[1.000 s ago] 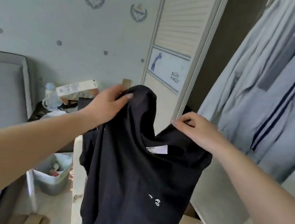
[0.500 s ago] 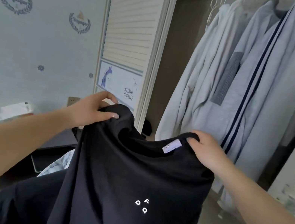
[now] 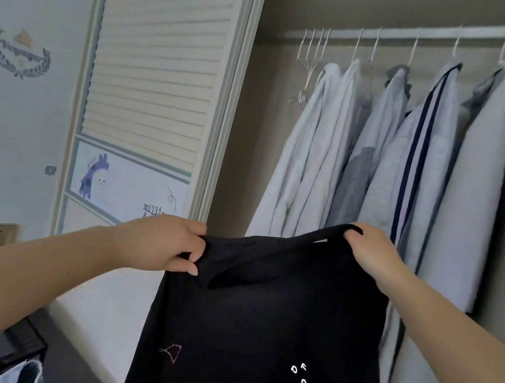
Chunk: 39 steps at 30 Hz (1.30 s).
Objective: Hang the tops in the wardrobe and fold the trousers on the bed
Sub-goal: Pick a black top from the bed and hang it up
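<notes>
I had the black top [image 3: 268, 322] held up in front of the open wardrobe [image 3: 377, 10], below the rail [image 3: 418, 29] of pale shirts [image 3: 383, 167]. My left hand [image 3: 164, 243] had its fingers curled round one shoulder edge, and my right hand [image 3: 368, 252] gripped the other side by the neckline. Fabric was plain black and hung slack, with small white marks low on the front and a faint line drawing nearer the left side.

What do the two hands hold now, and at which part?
Both hold the black top at its upper edge: left hand at one corner, right hand at the other.
</notes>
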Each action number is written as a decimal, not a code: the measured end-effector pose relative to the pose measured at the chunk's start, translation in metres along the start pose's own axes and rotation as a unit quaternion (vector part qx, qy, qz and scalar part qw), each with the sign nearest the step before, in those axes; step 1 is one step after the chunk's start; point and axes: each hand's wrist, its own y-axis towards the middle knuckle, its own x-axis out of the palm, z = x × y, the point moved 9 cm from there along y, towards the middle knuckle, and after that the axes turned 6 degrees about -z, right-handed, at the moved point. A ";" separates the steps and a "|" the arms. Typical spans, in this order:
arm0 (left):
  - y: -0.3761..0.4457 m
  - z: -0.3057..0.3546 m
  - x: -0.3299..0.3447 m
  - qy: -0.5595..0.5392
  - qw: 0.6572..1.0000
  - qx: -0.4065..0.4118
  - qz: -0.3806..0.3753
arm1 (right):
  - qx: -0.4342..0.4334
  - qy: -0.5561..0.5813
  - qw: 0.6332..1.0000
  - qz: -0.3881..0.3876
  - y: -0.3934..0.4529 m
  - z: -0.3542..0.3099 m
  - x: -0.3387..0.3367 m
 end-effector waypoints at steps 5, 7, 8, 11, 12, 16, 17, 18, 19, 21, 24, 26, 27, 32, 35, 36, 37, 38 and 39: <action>0.058 -0.007 -0.006 -0.013 0.998 -0.015 -0.055 | 0.001 -0.055 0.998 0.037 0.029 -0.016 -0.027; 0.084 -0.018 -0.003 0.026 0.995 -0.017 -0.090 | -0.010 -0.066 0.997 0.035 0.043 -0.025 -0.034; 0.096 -0.025 -0.003 0.069 0.992 -0.021 -0.105 | -0.018 -0.073 0.997 0.033 0.051 -0.030 -0.036; 0.120 -0.050 -0.017 0.255 0.964 -0.032 -0.072 | -0.042 -0.101 0.994 0.030 0.074 -0.039 -0.037; 0.127 -0.060 -0.023 0.272 0.960 -0.036 -0.053 | -0.050 -0.108 0.993 0.025 0.082 -0.041 -0.036; 0.140 -0.110 -0.066 0.092 0.988 -0.088 0.090 | -0.076 -0.123 0.990 0.002 0.126 -0.051 -0.033; 0.142 -0.121 -0.079 0.032 0.983 -0.093 0.156 | -0.088 -0.121 0.989 0.003 0.139 -0.057 -0.035; 0.141 -0.129 -0.089 -0.019 0.971 -0.098 0.219 | -0.102 -0.123 0.987 0.004 0.149 -0.062 -0.035; 0.140 -0.138 -0.098 -0.050 0.955 -0.103 0.273 | -0.116 -0.126 0.985 0.003 0.160 -0.068 -0.036; 0.137 -0.151 -0.111 -0.076 0.930 -0.110 0.341 | -0.133 -0.151 0.979 -0.011 0.180 -0.079 -0.032; 0.143 -0.172 -0.126 -0.121 0.912 -0.125 0.372 | -0.167 -0.195 0.966 -0.030 0.205 -0.109 -0.029; 0.151 -0.182 -0.135 -0.175 0.897 -0.128 0.386 | -0.203 -0.147 0.967 -0.046 0.218 -0.139 -0.027; 0.156 -0.185 -0.139 -0.192 0.889 -0.127 0.396 | -0.224 -0.105 0.967 -0.060 0.226 -0.156 -0.025; 0.192 -0.183 -0.138 -0.210 0.899 -0.104 0.370 | -0.332 -0.131 0.925 0.127 0.262 -0.227 -0.049; 0.210 -0.185 -0.137 -0.212 0.908 -0.090 0.349 | -0.329 -0.253 0.886 0.205 0.291 -0.257 -0.058; 0.214 -0.185 -0.137 -0.214 0.912 -0.087 0.338 | -0.300 -0.266 0.891 0.214 0.303 -0.260 -0.063; 0.219 -0.187 -0.137 -0.216 0.916 -0.081 0.328 | -0.267 -0.270 0.898 0.221 0.316 -0.261 -0.068; 0.221 -0.188 -0.136 -0.216 0.920 -0.075 0.319 | -0.232 -0.272 0.906 0.225 0.327 -0.259 -0.073; 0.225 -0.190 -0.137 -0.208 0.923 -0.070 0.314 | -0.199 -0.285 0.910 0.224 0.337 -0.258 -0.078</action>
